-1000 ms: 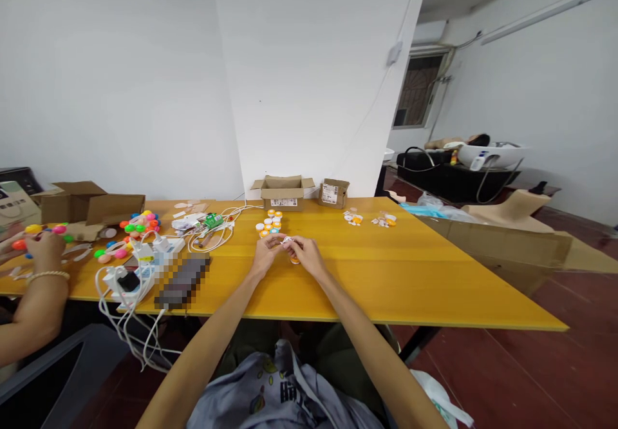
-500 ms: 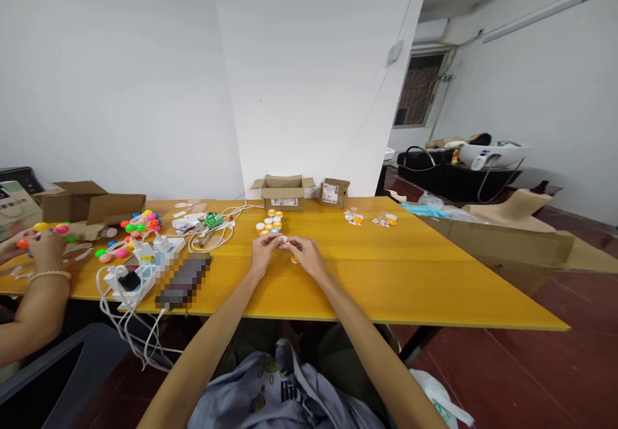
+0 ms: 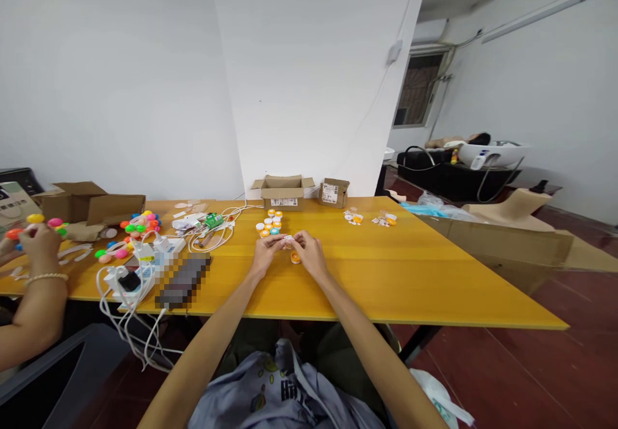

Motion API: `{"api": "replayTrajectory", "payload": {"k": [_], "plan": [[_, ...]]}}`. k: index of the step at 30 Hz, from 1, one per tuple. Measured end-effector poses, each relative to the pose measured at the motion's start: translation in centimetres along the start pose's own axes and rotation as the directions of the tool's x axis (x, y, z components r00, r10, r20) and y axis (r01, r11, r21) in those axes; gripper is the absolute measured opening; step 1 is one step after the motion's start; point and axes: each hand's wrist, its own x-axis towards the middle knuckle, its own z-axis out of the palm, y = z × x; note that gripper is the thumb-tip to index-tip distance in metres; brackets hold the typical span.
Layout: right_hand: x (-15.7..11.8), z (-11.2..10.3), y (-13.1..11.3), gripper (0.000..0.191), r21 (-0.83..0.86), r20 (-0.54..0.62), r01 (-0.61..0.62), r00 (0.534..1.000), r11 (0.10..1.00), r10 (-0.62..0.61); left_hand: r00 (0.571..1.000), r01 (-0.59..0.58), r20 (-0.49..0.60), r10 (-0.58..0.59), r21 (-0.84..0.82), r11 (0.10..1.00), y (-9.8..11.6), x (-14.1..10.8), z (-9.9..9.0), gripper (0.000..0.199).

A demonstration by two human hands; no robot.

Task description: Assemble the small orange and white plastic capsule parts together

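Fingers of both hands (image 3: 288, 247) pinch a small white piece (image 3: 288, 240) between them.

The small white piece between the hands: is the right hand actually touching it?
Touching. The head view shows the right hand with its fingertips against the small white piece.

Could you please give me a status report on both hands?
Left hand and right hand pinching small white piece. Small orange container nearby, not blocking.

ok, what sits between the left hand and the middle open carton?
A cluster of small orange-and-white containers, one teal-topped, between the left hand and the middle open carton; head view shows it.
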Motion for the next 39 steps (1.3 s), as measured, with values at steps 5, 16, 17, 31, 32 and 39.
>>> {"api": "replayTrajectory", "payload": {"k": [5, 16, 17, 31, 32, 39], "plan": [[-0.1, -0.2, -0.1, 0.014, -0.069, -0.008, 0.074, 0.997, 0.995, -0.074, 1.000, -0.012, 0.004, 0.012, 0.017, 1.000, 0.0, 0.0, 0.1, 0.023], [-0.2, 0.2, 1.3, 0.023, -0.215, -0.004, 0.266, 0.962, 0.940, -0.273, 1.000, -0.003, -0.030, 0.003, 0.008, 1.000, 0.1, 0.1, 0.1, 0.029], [-0.2, 0.2, 1.4, 0.023, -0.219, -0.005, 0.273, 0.960, 0.937, -0.281, 1.000, -0.002, -0.029, 0.003, 0.009, 1.000, 0.1, 0.1, 0.0, 0.029], [-0.3, 0.2, 1.5, 0.018, -0.242, -0.003, 0.231, 0.971, 0.943, -0.239, 1.000, 0.010, -0.021, -0.010, 0.007, 1.000, -0.3, 0.2, -0.1, 0.027], [-0.3, 0.2, 1.5, 0.018, -0.241, -0.001, 0.231, 0.971, 0.943, -0.238, 1.000, 0.010, -0.018, -0.010, 0.007, 1.000, -0.2, 0.2, -0.1, 0.026], [-0.3, 0.1, 1.3, 0.017, -0.245, 0.006, 0.216, 0.975, 0.945, -0.221, 1.000, 0.013, -0.007, -0.013, 0.014, 1.000, -0.2, 0.1, -0.1, 0.025]]}}
